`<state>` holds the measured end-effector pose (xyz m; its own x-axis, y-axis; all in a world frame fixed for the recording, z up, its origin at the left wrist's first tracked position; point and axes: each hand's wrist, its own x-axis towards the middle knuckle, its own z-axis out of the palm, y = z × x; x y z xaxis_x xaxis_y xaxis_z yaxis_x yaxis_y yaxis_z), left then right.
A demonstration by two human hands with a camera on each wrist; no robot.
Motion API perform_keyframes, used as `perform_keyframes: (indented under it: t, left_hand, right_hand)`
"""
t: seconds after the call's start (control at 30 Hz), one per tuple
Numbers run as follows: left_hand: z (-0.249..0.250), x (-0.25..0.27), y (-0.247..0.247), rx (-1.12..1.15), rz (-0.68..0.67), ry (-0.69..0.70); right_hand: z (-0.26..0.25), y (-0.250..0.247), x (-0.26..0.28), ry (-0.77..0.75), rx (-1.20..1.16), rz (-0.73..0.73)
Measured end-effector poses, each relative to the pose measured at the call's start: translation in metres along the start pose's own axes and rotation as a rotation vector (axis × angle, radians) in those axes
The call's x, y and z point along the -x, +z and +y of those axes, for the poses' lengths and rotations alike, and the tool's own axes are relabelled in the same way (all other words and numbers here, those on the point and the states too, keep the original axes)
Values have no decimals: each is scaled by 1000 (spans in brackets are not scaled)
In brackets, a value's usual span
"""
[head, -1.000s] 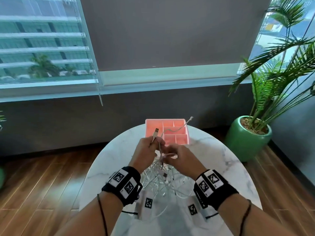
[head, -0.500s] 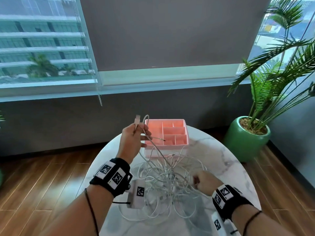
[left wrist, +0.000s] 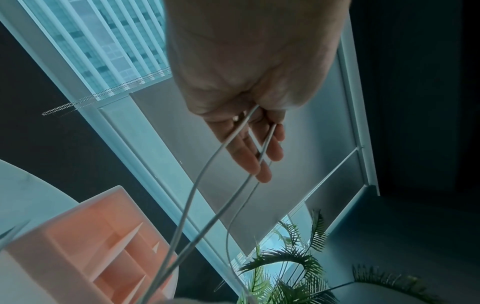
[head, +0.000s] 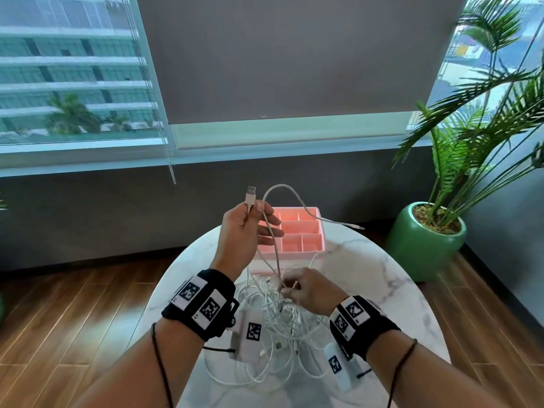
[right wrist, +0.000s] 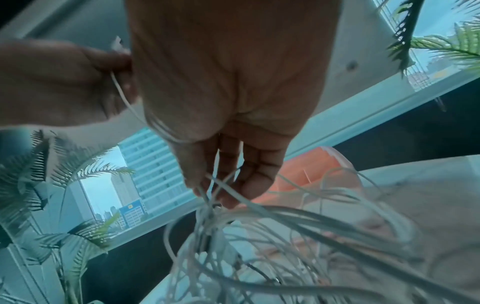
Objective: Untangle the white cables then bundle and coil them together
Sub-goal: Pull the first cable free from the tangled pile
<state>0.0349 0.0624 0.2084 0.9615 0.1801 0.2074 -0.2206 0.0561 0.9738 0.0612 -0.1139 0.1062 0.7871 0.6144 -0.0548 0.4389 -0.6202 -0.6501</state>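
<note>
A tangle of white cables lies on the round marble table. My left hand is raised above the table's far side and pinches one white cable just below its USB plug; that cable loops up, and its other end sticks out to the right over the pink organizer. In the left wrist view the cable runs across my straight fingers. My right hand is low over the pile and pinches strands of the tangle at its fingertips.
A pink divided organizer stands at the table's far edge, right behind my hands. A potted palm in a green pot stands on the floor to the right. A dark wall and window run behind; wooden floor surrounds the table.
My left hand has lifted the USB end up and to the left, drawing one cable out of the pile. My right hand dropped to the tangle and then moved in toward its middle.
</note>
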Motion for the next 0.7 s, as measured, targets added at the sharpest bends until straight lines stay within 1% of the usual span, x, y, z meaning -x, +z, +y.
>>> perform_keyframes:
  t: [0.07, 0.13, 0.2, 0.27, 0.33, 0.4, 0.43, 0.5, 0.57, 0.63, 0.7]
  left_hand:
    - [-1, 2, -3, -11, -9, -5]
    - [-5, 4, -8, -3, -14, -42]
    - [-7, 6, -13, 26, -11, -79]
    - [-8, 6, -15, 47, -17, -99]
    - [-9, 6, -13, 48, -30, -113]
    - [-13, 6, -11, 33, -41, -134]
    - [-16, 7, -10, 25, -52, -156]
    - [-29, 10, -6, 43, -103, -228]
    - [-47, 18, -1, 93, -173, -304]
    - [-69, 27, 3, 110, -214, -354]
    - [-90, 37, 6, 62, -257, -357]
  right_hand:
    - [1, 2, 1, 21, -41, -51]
    - [-10, -4, 2, 77, -183, -158]
    - [-20, -12, 2, 148, -314, -223]
    - [-22, -16, 3, 145, -340, -234]
    - [-17, -14, 4, 88, -307, -214]
    - [-14, -14, 5, 52, -252, -150]
    - [-14, -15, 5, 54, -257, -93]
    - [-18, -20, 3, 60, -336, 57]
    - [-26, -25, 1, 21, -403, 190]
    - [-33, -30, -1, -21, -444, 281]
    - [-41, -37, -1, -25, -504, 346]
